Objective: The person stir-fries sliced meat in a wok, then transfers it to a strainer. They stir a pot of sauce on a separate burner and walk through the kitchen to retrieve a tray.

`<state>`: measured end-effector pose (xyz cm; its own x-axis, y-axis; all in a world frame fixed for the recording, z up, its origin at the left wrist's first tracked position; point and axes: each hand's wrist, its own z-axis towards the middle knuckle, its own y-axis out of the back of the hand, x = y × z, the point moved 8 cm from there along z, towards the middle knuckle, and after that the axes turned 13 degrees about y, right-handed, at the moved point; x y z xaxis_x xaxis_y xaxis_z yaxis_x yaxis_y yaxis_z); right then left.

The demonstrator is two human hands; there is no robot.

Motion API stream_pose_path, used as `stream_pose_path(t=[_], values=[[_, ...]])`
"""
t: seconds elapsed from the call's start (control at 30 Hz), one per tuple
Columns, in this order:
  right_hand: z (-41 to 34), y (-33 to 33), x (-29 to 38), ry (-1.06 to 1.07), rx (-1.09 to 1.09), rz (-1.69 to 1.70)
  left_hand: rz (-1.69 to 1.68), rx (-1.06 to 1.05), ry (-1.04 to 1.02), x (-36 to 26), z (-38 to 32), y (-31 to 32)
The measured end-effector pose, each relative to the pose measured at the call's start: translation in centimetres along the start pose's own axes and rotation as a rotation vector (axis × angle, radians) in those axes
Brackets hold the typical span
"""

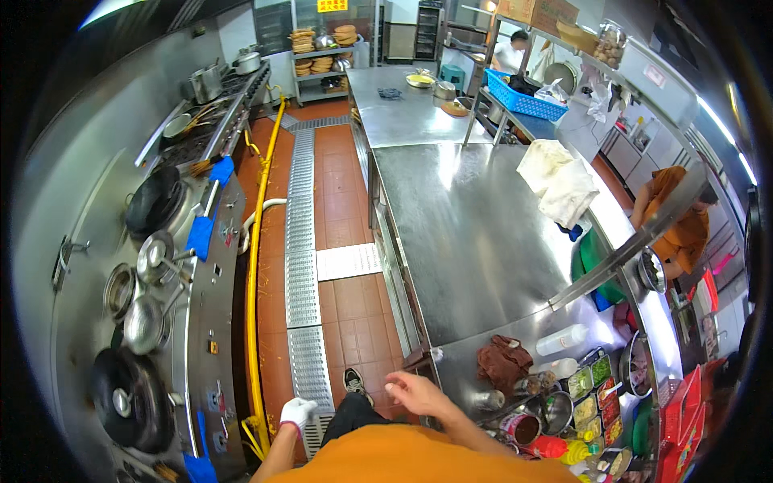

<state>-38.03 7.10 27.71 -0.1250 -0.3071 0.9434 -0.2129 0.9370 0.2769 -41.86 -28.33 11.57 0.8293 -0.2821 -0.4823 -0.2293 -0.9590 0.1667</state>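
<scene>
My left hand point(299, 413), in a white glove, hangs low over the floor grating point(305, 290). Nothing shows in it, though its fingers are too small and partly turned away to judge. My bare right hand point(415, 392) holds nothing, its fingers loosely bent and the thumb apart. It is nearest the front corner of the stainless steel worktable point(459, 241). A crumpled brown cloth point(504, 364) lies on the steel to its right. A white squeeze bottle point(561, 340) lies beyond the cloth, near small trays of chopped ingredients point(580, 383) and an open tin point(520, 427).
On the left, a stove counter holds black woks point(130, 401), a perforated strainer point(145, 325) and a ladle point(156, 256). A yellow gas pipe point(259, 241) runs along it. Bamboo steamers point(302, 41) fill the far rack. A person point(676, 223) stands beyond the right shelf, another point(510, 53) farther back.
</scene>
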Motion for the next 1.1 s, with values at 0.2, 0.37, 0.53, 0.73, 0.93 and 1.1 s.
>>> stream_pose_path(t=[0.2,0.37,0.53,0.73,0.93,1.1], values=[[12.0,9.3,-0.6,-0.106,0.016,-0.39,0.06,0.205,-0.216,-25.6,8.5,-4.7],[21.3,18.2,-1.1,-0.202,-0.274,-0.432,0.259,0.332,-0.348,-47.4,12.0,-7.9],[35.2,22.6,-3.7,-0.255,-0.202,-0.302,0.382,0.25,-0.417,-61.5,21.5,-6.0],[60.3,31.9,0.9,-0.047,-0.056,-0.51,0.226,0.087,-0.05,-60.8,39.2,8.8],[85.2,36.5,12.7,0.336,-0.03,-0.379,0.196,-0.248,0.579,-52.5,46.4,23.8],[101.0,35.6,12.2,0.214,0.152,-0.433,0.887,-0.069,0.41,-62.9,56.6,21.9]])
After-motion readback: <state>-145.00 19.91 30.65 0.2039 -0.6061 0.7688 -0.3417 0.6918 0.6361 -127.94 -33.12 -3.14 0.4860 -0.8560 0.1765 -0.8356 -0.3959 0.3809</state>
